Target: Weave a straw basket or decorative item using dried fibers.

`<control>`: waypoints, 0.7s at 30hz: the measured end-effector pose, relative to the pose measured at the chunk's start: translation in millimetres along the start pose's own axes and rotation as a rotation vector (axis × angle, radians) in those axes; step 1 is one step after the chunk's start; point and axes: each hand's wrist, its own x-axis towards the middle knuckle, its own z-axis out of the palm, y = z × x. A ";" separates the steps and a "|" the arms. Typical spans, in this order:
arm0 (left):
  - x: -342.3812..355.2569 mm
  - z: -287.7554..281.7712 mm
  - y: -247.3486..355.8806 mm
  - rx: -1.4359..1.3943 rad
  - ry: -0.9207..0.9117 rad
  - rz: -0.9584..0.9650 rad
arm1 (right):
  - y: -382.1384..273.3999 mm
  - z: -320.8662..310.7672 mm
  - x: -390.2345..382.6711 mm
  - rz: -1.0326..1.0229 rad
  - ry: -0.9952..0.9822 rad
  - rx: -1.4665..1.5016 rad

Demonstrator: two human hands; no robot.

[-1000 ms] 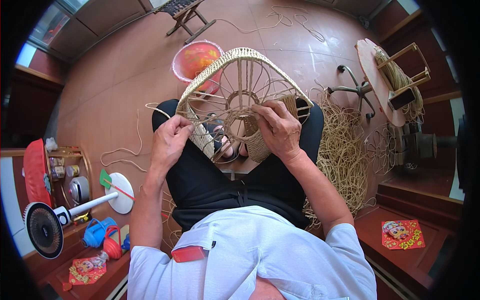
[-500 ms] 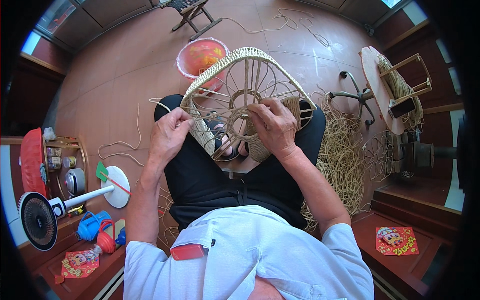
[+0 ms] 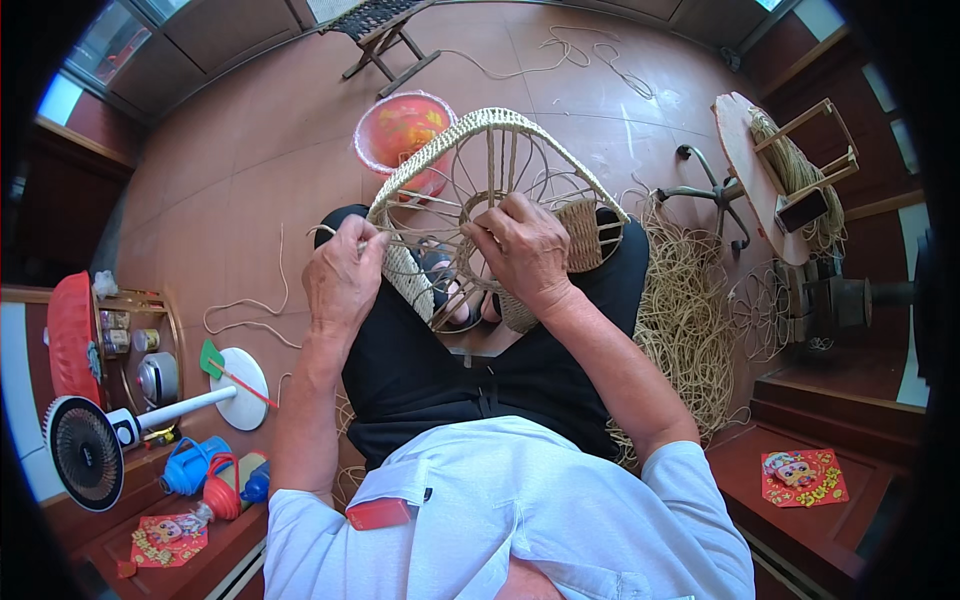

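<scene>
A half-woven frame of straw-coloured cord on wire (image 3: 487,118) rests across my lap, with a braided rim, thin wire spokes and a small ring at its middle. At its left edge my left hand (image 3: 345,275) is closed in a pinch on a cord, whose loose end sticks out past the knee. My right hand (image 3: 525,250) is closed over the middle of the frame, its thumb and fingers pinching a cord beside the small ring. The right fingers partly cover that ring. Densely woven panels (image 3: 576,235) fill parts of the frame's sides.
A big heap of loose cord (image 3: 685,320) lies right of my knee. Ahead stand a red plastic-lined bucket (image 3: 403,130) and a folding stool (image 3: 385,45). Left are a white fan (image 3: 85,452) and jugs (image 3: 195,465); right, a wheeled stand (image 3: 715,190) bearing coiled cord.
My right hand has shifted left and slightly down, toward the frame's small ring. My left hand stays at the left edge, and the whole view has shifted slightly.
</scene>
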 end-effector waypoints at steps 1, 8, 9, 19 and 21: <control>1.9 1.4 5.3 0.002 0.002 0.003 | -1.0 1.0 0.6 0.022 -0.012 0.001; 22.9 39.8 44.5 -0.166 0.154 0.230 | 2.4 7.2 2.2 -0.020 -0.005 -0.014; 23.0 48.1 48.5 -0.261 0.107 0.233 | 3.8 9.4 0.9 -0.002 -0.003 0.004; 54.4 55.4 51.2 -0.918 -0.551 -0.165 | -7.3 -4.0 20.2 0.076 -0.163 0.064; 53.1 55.8 52.6 -0.903 -0.526 -0.193 | -8.5 -4.6 21.9 0.083 -0.164 0.083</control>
